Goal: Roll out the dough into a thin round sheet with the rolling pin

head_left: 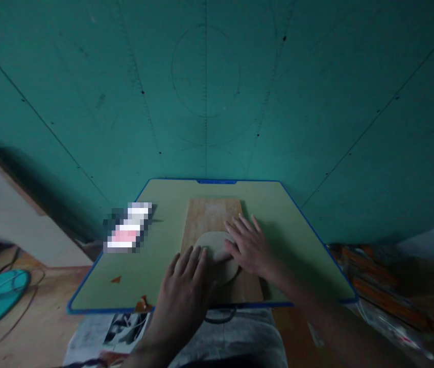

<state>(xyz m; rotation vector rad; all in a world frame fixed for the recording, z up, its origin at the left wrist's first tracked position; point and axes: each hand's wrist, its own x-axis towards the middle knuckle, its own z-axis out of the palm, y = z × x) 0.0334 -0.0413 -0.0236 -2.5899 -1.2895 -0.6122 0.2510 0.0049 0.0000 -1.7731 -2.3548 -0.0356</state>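
A pale, flat round disc (219, 243) lies on a wooden board (215, 209); I cannot tell what it is made of. My left hand (186, 281) rests on the disc's left side, its fingers stretched out and the thumb partly in shadow. On the opposite edge, my right hand (249, 245) lies with spread fingers, the thumb on the disc and the other fingertips toward the board's right side. Neither hand is closed round anything. Both palms hide parts of the disc.
The board sits on a light green table (293, 230) with a blue rim. A pixelated flat object (128, 227) is at its left edge, with small brown scraps (143, 303) in front. A green wall (209, 92) with pencil lines stands behind. Wooden pieces (389, 301) lie at right.
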